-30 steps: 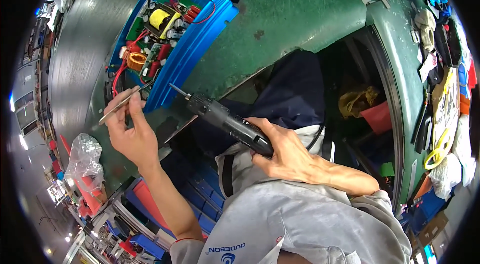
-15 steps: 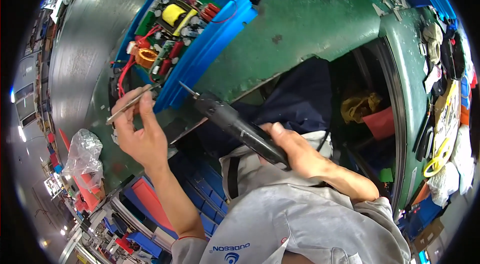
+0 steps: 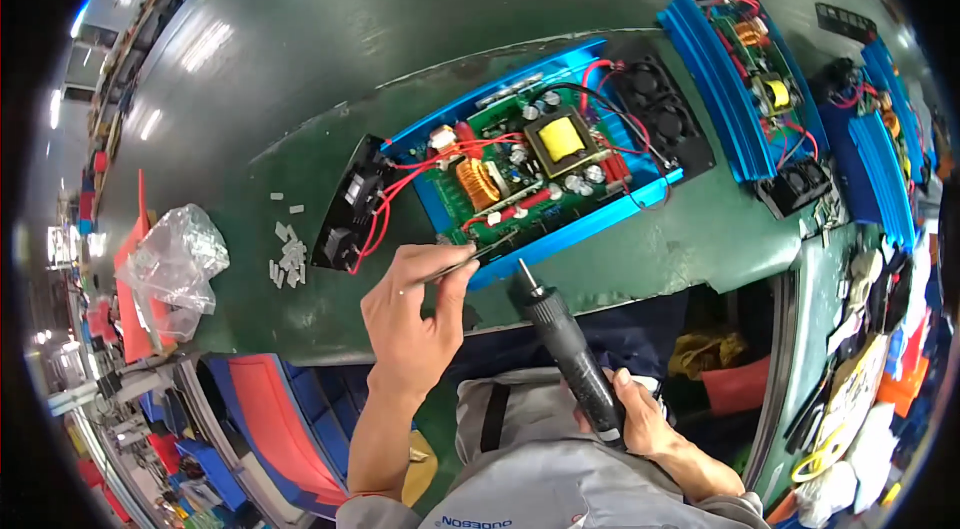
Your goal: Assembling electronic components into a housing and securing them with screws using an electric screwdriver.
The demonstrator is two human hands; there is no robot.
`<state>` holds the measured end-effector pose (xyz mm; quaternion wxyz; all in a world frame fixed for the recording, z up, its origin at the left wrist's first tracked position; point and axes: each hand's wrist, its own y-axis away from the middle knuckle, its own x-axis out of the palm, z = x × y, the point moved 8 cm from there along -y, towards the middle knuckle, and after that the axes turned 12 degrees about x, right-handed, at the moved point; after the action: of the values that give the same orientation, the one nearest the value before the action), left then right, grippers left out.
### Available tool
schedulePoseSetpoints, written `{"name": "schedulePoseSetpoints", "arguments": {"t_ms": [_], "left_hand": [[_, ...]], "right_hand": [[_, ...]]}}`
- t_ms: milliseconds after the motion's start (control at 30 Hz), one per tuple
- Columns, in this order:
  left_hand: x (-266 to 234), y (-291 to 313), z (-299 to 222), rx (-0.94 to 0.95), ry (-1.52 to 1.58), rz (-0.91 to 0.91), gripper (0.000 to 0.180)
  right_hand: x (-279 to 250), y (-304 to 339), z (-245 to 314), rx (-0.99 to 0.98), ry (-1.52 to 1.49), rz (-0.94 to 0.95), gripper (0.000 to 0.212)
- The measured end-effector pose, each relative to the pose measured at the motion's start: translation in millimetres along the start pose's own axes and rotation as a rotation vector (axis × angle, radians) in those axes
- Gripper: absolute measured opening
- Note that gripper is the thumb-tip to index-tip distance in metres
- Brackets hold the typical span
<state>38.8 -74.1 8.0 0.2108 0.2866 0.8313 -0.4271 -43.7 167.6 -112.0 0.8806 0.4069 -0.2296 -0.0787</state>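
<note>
In front of me lies a blue metal housing (image 3: 590, 239) around a green circuit board (image 3: 510, 154) with a yellow-wrapped transformer and a copper coil. My left hand (image 3: 415, 314) pinches thin metal tweezers (image 3: 440, 275), whose tips reach over the board's near edge. My right hand (image 3: 645, 414) grips a black electric screwdriver (image 3: 570, 349); its bit points at the housing's near wall, apparently just short of it. Red wires join the board to a black end panel (image 3: 352, 204) on the left. At the right end is a black panel with fans (image 3: 655, 104).
Small white pieces (image 3: 290, 259) are scattered on the green bench (image 3: 300, 149), left of the housing. A clear plastic bag (image 3: 180, 264) lies farther left. Another blue housing with a board (image 3: 730, 94) and more blue housings (image 3: 885, 169) stand at the right.
My view has turned, so the housing now appears level and central. My left hand has brought the tweezers over the board. The screwdriver remains in my right hand, its bit near the housing wall.
</note>
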Motion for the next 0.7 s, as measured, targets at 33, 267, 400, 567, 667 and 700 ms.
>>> {"name": "schedulePoseSetpoints", "arguments": {"t_ms": [33, 267, 400, 567, 667, 700], "left_hand": [[-1, -3, 0, 0.048, -0.035, 0.013, 0.024], [1, -9, 6, 0.053, -0.035, 0.045, 0.025], [2, -8, 9, 0.039, 0.042, 0.07, 0.024], [2, -8, 8, 0.044, 0.064, 0.067, 0.026], [3, -9, 6, 0.045, 0.067, 0.083, 0.021], [1, -10, 6, 0.046, 0.069, 0.085, 0.021]], "right_hand": [[2, 1, 0, 0.048, -0.089, 0.044, 0.078], [4, -1, -2, 0.132, -0.276, 0.168, 0.089], [10, -2, -14, 0.235, -0.461, 0.286, 0.097], [11, 0, -17, 0.17, -0.42, 0.283, 0.097], [7, 2, -10, 0.117, -0.292, 0.188, 0.092], [5, 4, -7, 0.098, -0.233, 0.116, 0.089]]}}
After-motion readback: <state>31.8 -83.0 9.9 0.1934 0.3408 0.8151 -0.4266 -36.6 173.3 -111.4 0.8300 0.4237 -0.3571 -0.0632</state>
